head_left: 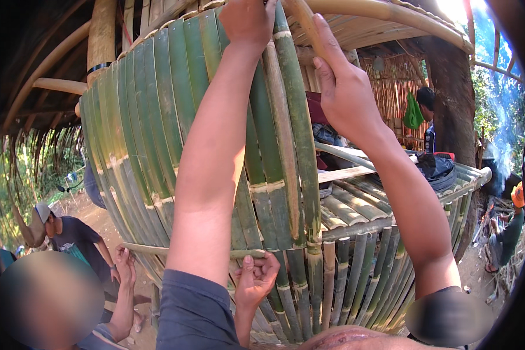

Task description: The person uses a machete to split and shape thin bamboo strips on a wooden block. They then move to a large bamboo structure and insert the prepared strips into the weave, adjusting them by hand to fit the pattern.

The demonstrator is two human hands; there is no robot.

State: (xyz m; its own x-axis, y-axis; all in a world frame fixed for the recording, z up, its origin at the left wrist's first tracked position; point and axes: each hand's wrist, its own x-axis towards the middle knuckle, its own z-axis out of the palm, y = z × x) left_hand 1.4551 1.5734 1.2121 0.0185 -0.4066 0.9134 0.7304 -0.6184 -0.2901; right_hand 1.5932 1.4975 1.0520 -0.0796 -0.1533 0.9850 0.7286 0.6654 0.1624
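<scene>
In front of me is a curved wall of upright green split-bamboo slats [151,105]. At the top edge my left hand [248,22] is closed in a fist beside the slats. The upper frame edge cuts it off, so what it grips is hidden. My right hand [350,96], farther right, is closed around a smooth tan bamboo piece [307,23], index finger stretched along it. Between my arms runs a long green bamboo slat [297,122] at the wall's right edge. Lower down, another person's hands [256,280] hold a thin bamboo strip [201,251] across the slats.
A slatted bamboo bench [361,204] on the right bears a black bag [437,172] and loose strips. Behind it stands a dark post [452,105]. A person in a cap [76,233] bends at left; another person's orange-gloved hand [517,194] is near smoke at far right.
</scene>
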